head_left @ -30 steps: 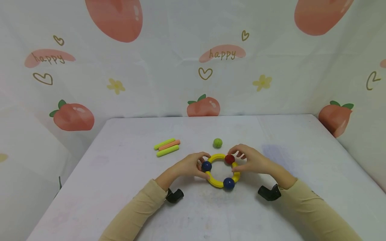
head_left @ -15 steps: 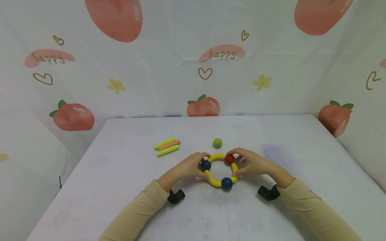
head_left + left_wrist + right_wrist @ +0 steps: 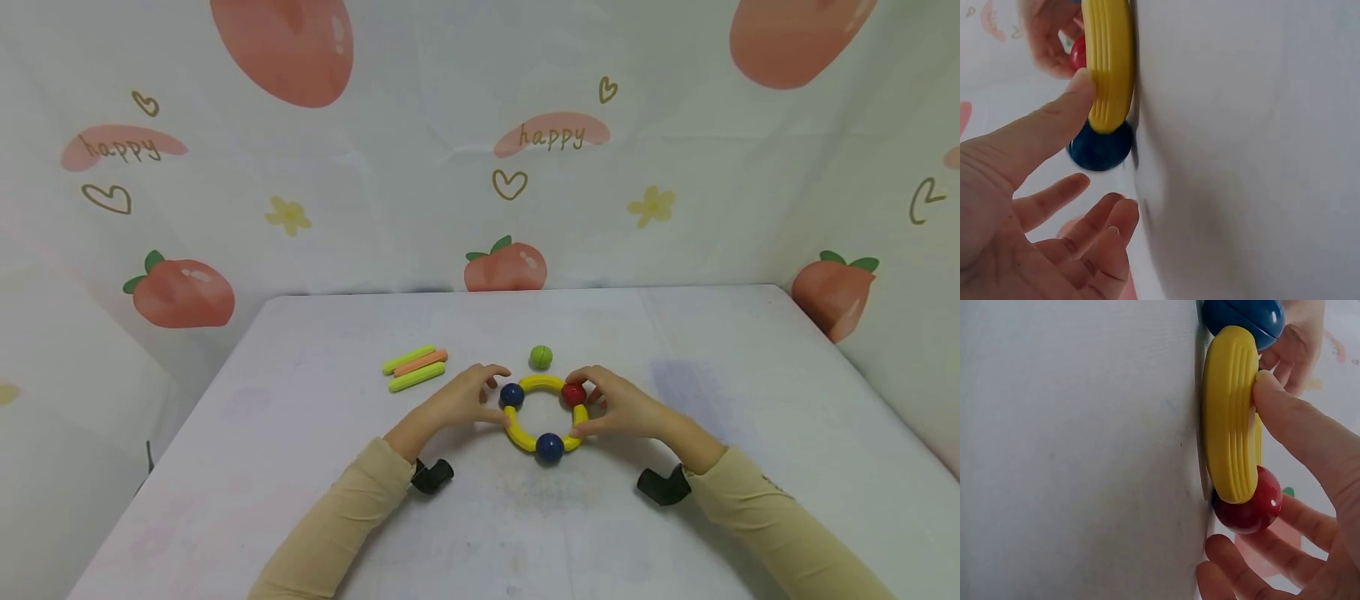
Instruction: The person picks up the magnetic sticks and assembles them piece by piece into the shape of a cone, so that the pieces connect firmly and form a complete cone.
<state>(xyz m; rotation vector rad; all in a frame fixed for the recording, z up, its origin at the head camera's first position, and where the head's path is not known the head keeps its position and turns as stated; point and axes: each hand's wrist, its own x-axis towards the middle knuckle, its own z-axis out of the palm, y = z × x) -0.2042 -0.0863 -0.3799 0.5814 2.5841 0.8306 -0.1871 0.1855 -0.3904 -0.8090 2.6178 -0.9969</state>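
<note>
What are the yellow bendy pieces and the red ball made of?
The yellow curved pieces look like matte plastic: one even colour with neat moulded ridges along them. The red ball looks like smooth, glossy plastic, with a soft shine. Hard to be sure from pictures alone.

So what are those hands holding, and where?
Both grip the ring lying on the table: left hand by its left side, right hand by its right.
</note>
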